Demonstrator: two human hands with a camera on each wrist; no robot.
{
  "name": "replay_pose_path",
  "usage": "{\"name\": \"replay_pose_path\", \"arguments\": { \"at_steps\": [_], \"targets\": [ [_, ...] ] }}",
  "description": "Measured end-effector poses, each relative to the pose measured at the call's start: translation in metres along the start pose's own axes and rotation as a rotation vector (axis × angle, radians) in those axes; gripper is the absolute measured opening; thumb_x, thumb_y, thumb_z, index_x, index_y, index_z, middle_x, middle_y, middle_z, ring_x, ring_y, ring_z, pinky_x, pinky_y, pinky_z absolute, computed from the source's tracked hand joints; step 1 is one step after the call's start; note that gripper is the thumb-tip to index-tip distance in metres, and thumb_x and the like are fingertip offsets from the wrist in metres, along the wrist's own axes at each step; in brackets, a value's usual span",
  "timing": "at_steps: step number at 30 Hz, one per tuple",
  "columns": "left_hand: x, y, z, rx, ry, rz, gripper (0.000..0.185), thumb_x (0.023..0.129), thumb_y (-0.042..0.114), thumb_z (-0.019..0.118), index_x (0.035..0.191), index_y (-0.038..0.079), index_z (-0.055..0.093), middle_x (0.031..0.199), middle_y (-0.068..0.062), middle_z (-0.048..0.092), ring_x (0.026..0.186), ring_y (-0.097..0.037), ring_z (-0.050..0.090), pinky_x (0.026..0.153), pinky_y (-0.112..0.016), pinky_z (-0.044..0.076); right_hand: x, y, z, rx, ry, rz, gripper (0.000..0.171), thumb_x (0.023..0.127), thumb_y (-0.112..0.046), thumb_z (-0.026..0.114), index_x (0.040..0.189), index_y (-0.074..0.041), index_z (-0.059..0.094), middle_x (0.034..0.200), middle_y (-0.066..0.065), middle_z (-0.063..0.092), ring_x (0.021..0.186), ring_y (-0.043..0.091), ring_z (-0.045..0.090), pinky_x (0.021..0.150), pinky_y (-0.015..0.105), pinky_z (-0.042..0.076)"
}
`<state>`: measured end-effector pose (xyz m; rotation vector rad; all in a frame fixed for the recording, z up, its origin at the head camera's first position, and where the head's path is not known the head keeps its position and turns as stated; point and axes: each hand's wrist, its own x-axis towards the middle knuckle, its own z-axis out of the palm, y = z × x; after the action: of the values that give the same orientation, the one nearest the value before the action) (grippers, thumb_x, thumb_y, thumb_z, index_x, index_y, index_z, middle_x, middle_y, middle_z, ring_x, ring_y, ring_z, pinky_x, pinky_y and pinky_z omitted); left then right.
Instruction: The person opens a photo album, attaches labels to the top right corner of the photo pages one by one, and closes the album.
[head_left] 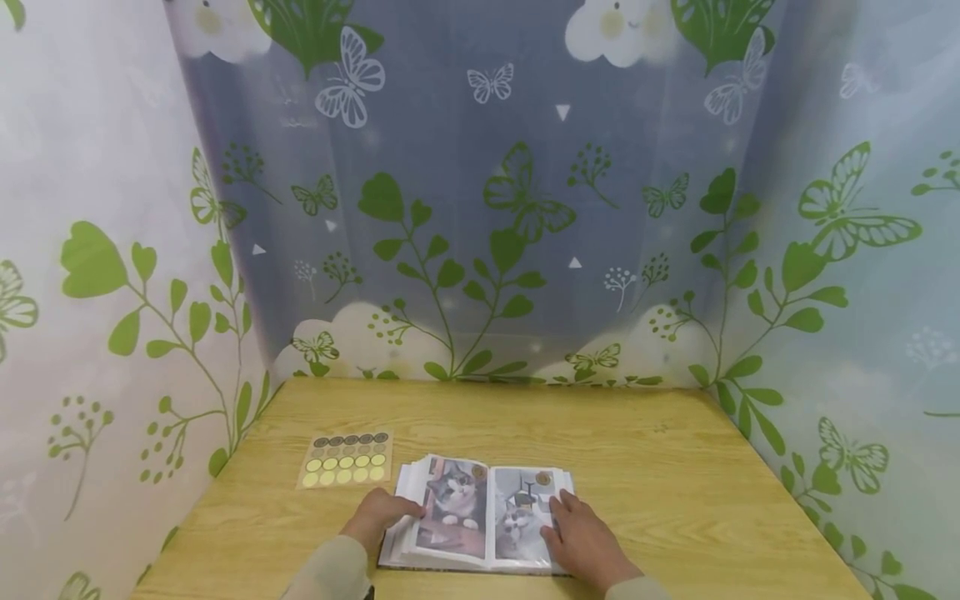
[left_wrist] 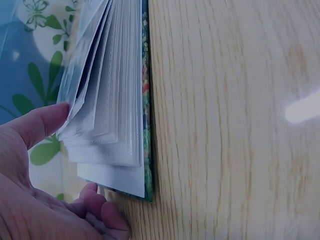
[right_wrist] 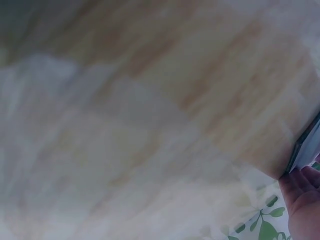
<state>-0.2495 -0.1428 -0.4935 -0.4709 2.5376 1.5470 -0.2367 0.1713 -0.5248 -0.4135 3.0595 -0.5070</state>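
A photo album point(head_left: 491, 518) lies spread open on the table, its pages fanned up on the left side. The left page holds a cat photo point(head_left: 453, 504), the right page another cat photo point(head_left: 520, 542); each bears a round gold-brown sticker near its top right corner. My left hand point(head_left: 375, 515) grips the album's left side, thumb against the raised page edges and the other fingers curled by the cover point(left_wrist: 148, 125), as the left wrist view shows. My right hand point(head_left: 588, 542) rests on the right page's outer edge with its fingers extended.
A sheet of round stickers point(head_left: 345, 461), with dark and yellow rows, lies left of the album, towards the back. The wooden table point(head_left: 675, 483) is bounded by printed curtains point(head_left: 480, 250) with leaves and butterflies at the back and sides.
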Motion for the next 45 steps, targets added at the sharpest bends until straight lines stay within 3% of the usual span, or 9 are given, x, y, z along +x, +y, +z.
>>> {"name": "replay_pose_path", "arguments": {
  "at_steps": [5, 10, 14, 17, 20, 27, 33, 40, 45],
  "targets": [
    [0.002, -0.001, 0.000, 0.002, 0.007, -0.007, 0.087, 0.071, 0.012, 0.080, 0.130, -0.029, 0.032, 0.129, -0.047, 0.041, 0.121, -0.057, 0.043, 0.108, -0.059, 0.034, 0.001, 0.000, 0.000, -0.009, -0.001, 0.011, 0.056, 0.098, -0.033, 0.057, 0.137, 0.007, 0.053, 0.145, 0.028, 0.044, 0.134, 0.044, 0.042, 0.110, 0.056, 0.034],
    [0.001, 0.001, 0.000, -0.056, -0.024, 0.009, 0.090, 0.072, 0.008, 0.078, 0.133, -0.030, 0.024, 0.136, -0.048, 0.032, 0.127, -0.058, 0.036, 0.111, -0.060, 0.028, 0.001, 0.001, 0.000, -0.002, -0.005, 0.008, 0.055, 0.099, -0.032, 0.057, 0.137, 0.007, 0.052, 0.145, 0.028, 0.044, 0.134, 0.044, 0.041, 0.110, 0.056, 0.034],
    [0.001, 0.001, 0.000, -0.039, 0.006, 0.020, 0.082, 0.068, 0.008, 0.080, 0.126, -0.029, 0.034, 0.124, -0.044, 0.046, 0.117, -0.053, 0.048, 0.106, -0.057, 0.037, 0.001, 0.000, 0.000, 0.022, -0.002, -0.006, 0.055, 0.099, -0.031, 0.056, 0.137, 0.008, 0.052, 0.145, 0.030, 0.043, 0.134, 0.045, 0.041, 0.110, 0.057, 0.033],
    [0.002, 0.002, -0.002, -0.039, 0.006, 0.034, 0.070, 0.066, 0.008, 0.081, 0.117, -0.025, 0.046, 0.106, -0.033, 0.058, 0.097, -0.042, 0.060, 0.090, -0.048, 0.051, 0.000, -0.001, 0.000, 0.035, 0.012, -0.014, 0.055, 0.098, -0.030, 0.057, 0.136, 0.009, 0.052, 0.144, 0.030, 0.044, 0.134, 0.045, 0.041, 0.110, 0.057, 0.034],
    [0.001, 0.006, -0.005, -0.060, 0.001, 0.052, 0.062, 0.067, 0.006, 0.080, 0.114, -0.021, 0.051, 0.098, -0.026, 0.061, 0.086, -0.035, 0.063, 0.077, -0.042, 0.056, 0.000, -0.002, 0.000, 0.042, 0.034, -0.033, 0.054, 0.098, -0.029, 0.058, 0.135, 0.009, 0.053, 0.143, 0.031, 0.044, 0.133, 0.046, 0.042, 0.109, 0.056, 0.035],
    [-0.005, 0.020, -0.008, -0.065, 0.032, 0.097, 0.062, 0.074, 0.001, 0.075, 0.123, -0.021, 0.043, 0.110, -0.033, 0.056, 0.098, -0.045, 0.061, 0.083, -0.051, 0.056, 0.004, -0.004, 0.002, 0.078, 0.019, -0.057, 0.053, 0.100, -0.030, 0.056, 0.136, 0.009, 0.053, 0.144, 0.031, 0.044, 0.134, 0.045, 0.041, 0.110, 0.057, 0.033],
    [-0.005, 0.031, -0.008, -0.051, 0.050, 0.132, 0.068, 0.073, -0.002, 0.075, 0.130, -0.018, 0.041, 0.113, -0.034, 0.056, 0.096, -0.044, 0.062, 0.076, -0.049, 0.058, 0.008, -0.004, 0.002, 0.063, -0.014, -0.074, 0.051, 0.100, -0.026, 0.053, 0.138, 0.008, 0.051, 0.145, 0.028, 0.044, 0.135, 0.043, 0.041, 0.111, 0.056, 0.033],
    [-0.013, 0.046, -0.005, -0.045, 0.051, 0.224, 0.066, 0.072, -0.006, 0.072, 0.130, -0.016, 0.043, 0.103, -0.028, 0.058, 0.085, -0.037, 0.064, 0.068, -0.045, 0.060, 0.008, -0.009, -0.002, 0.094, -0.008, -0.115, 0.050, 0.098, -0.022, 0.057, 0.136, 0.011, 0.052, 0.143, 0.030, 0.046, 0.134, 0.045, 0.042, 0.110, 0.057, 0.034],
    [-0.014, 0.055, 0.006, -0.024, 0.051, 0.295, 0.063, 0.074, -0.005, 0.071, 0.130, -0.013, 0.045, 0.094, -0.021, 0.059, 0.078, -0.030, 0.064, 0.065, -0.041, 0.060, 0.007, -0.011, -0.003, 0.108, -0.022, -0.110, 0.050, 0.098, -0.023, 0.057, 0.136, 0.010, 0.052, 0.144, 0.030, 0.045, 0.134, 0.045, 0.041, 0.110, 0.058, 0.033]
  ]
}}
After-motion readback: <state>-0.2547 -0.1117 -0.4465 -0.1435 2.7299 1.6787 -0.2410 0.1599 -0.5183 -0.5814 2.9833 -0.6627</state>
